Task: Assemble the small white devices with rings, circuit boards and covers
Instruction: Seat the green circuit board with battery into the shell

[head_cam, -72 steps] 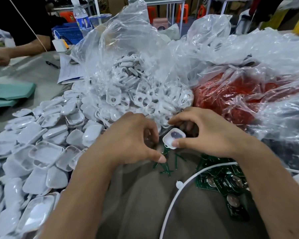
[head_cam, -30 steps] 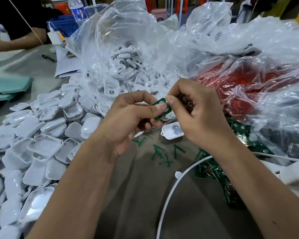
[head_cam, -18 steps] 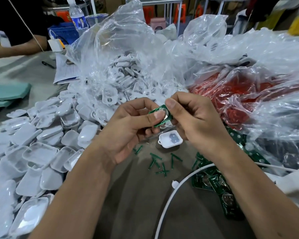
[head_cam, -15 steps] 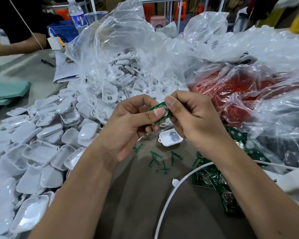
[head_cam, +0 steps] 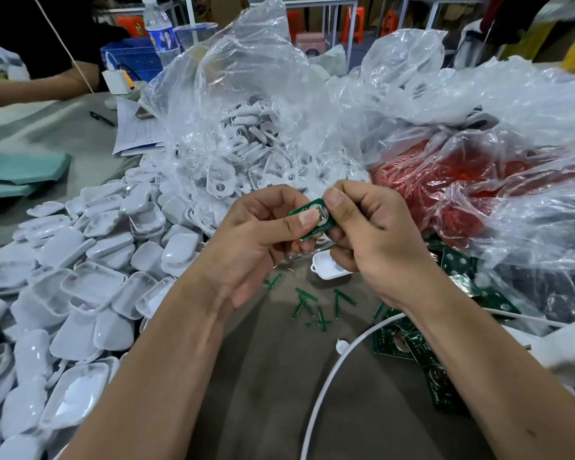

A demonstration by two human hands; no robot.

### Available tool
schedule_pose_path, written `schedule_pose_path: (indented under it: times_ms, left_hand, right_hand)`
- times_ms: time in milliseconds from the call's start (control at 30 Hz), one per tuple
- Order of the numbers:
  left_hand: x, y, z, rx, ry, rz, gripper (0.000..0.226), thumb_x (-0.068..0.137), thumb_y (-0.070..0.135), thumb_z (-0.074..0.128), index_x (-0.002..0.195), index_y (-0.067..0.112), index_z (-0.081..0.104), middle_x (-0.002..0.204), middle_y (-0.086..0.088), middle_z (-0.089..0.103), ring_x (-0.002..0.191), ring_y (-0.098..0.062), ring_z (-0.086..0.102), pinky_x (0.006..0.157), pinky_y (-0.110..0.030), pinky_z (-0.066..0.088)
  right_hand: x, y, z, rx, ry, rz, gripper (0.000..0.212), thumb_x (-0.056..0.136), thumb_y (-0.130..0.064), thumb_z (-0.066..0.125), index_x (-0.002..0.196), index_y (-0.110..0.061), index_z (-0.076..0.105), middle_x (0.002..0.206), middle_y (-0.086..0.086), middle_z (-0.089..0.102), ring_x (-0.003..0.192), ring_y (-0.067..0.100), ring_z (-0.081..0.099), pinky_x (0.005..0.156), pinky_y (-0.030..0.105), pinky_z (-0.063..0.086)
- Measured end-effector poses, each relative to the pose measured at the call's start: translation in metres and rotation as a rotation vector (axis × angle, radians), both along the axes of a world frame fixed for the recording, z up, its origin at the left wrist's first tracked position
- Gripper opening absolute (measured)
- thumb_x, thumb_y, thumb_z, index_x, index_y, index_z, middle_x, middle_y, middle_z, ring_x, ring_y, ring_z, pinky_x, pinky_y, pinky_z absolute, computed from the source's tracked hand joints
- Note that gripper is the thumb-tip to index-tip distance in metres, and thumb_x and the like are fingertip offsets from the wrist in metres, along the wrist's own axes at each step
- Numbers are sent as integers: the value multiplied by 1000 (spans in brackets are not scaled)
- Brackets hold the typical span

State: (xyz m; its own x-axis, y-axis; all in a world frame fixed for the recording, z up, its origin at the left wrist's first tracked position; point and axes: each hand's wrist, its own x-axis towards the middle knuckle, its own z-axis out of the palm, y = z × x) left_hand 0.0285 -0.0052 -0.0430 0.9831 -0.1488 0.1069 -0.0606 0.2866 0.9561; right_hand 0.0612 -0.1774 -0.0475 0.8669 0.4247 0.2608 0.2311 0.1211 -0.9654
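Circuit board is the piece in play right now, a little green one with a round silver coin-cell-looking disc on top, pinched from both sides and held up over the table. Nearest the camera you've got a white cable curving across and a bunch of snapped-off green strips scattered around. Left hand has thumb and fingers curled tight on the board's lower-left end; right hand pinches the upper-right end, thumb pressing by the disc. Looks to me like the board-prep step, maybe breaking off a tab, can't say for sure. The board's long axis runs lower left to upper right, disc side facing up at the camera. Just below the hands sits an open white shell, hollow up, so I'd guess the next move is dropping the board in flat and lined up with it. Off to the left there's a big heap of white covers, spare boards on the right, and further back clear bags of ring-holed white parts.
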Motion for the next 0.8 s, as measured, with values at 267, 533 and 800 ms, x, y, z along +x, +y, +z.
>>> schedule_pose_path:
  times_ms: [267, 533, 800]
  left_hand:
    - [-2, -3, 6, -156, -3, -121, 4, 81, 15, 73, 82, 12, 71, 72, -4, 66, 62, -13, 60, 62, -20, 52]
    - [4, 14, 14, -218, 17, 182, 17, 80, 10, 72, 96, 16, 70, 76, 0, 63, 66, -16, 57, 57, -20, 46]
    - [8, 3, 8, -167, 67, 254, 20, 72, 5, 73, 77, 12, 54, 77, -6, 68, 67, -17, 61, 54, -23, 50]
  right_hand:
    - [-2, 7, 0, 70, 7, -2, 34, 107, -28, 52, 77, -19, 64, 56, 0, 39, 43, 11, 25, 40, 23, 26]
    - [-9, 3, 1, -416, -247, 249, 14, 88, -26, 83, 80, -15, 79, 66, -6, 71, 52, 14, 58, 53, 23, 44]
    - [3, -15, 8, -430, -231, 88, 18, 96, -36, 72, 82, -24, 75, 63, -3, 65, 51, 9, 56, 52, 22, 47]
